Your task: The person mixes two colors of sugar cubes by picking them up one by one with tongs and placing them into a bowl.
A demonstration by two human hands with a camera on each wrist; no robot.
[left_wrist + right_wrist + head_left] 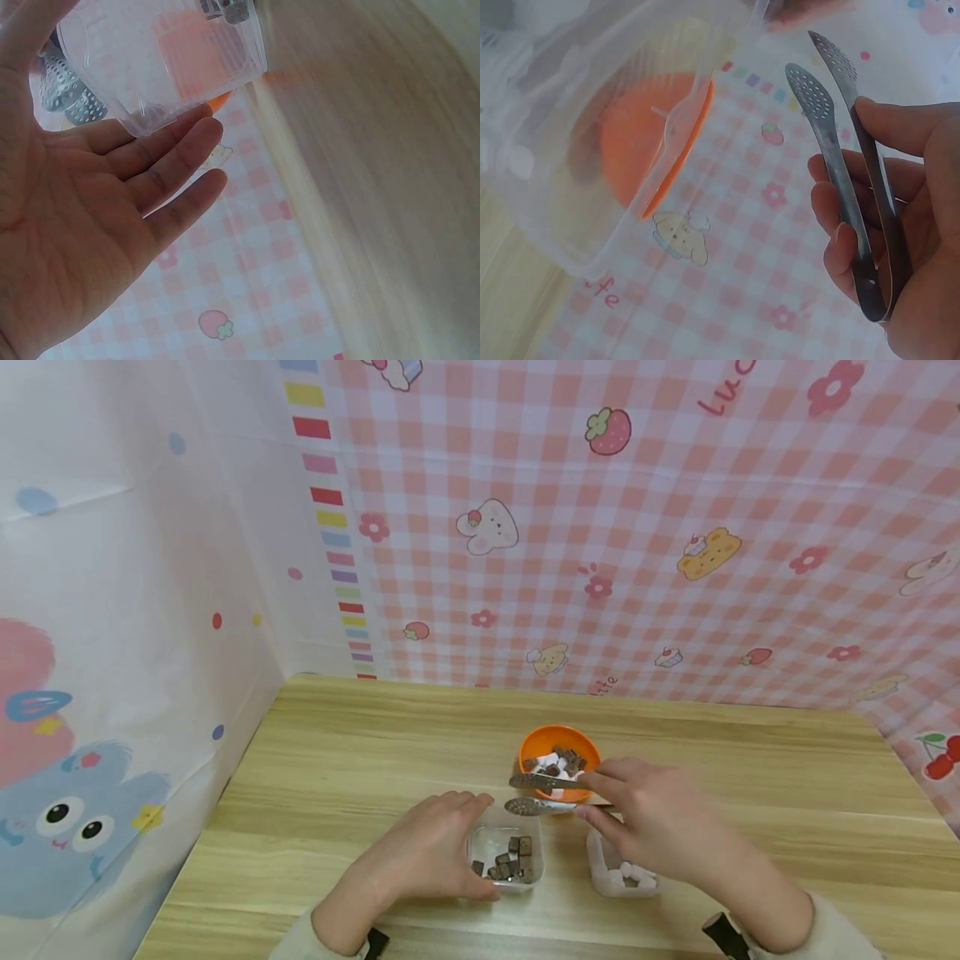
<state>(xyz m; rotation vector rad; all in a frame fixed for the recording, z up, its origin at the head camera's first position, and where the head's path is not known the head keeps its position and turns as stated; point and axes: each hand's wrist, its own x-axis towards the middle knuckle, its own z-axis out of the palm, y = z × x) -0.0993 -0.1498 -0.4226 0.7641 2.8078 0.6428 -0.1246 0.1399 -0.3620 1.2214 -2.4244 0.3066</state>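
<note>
My left hand curves round the left side of a clear plastic box, thumb at the near side and fingers at the far side. Several dark brown cubes lie in that box. In my right hand I hold metal tongs, whose perforated tips stand apart with nothing between them. Seen from the head, the tong tips overlap the front of an orange bowl, which contains brown cubes and white pieces mixed together. Under my right hand stands a second plastic box with small white pieces, partly hidden.
All the containers stand on a wood-grain table. A pink checked cloth hangs behind the table's far edge, and a white printed cloth hangs along the left side.
</note>
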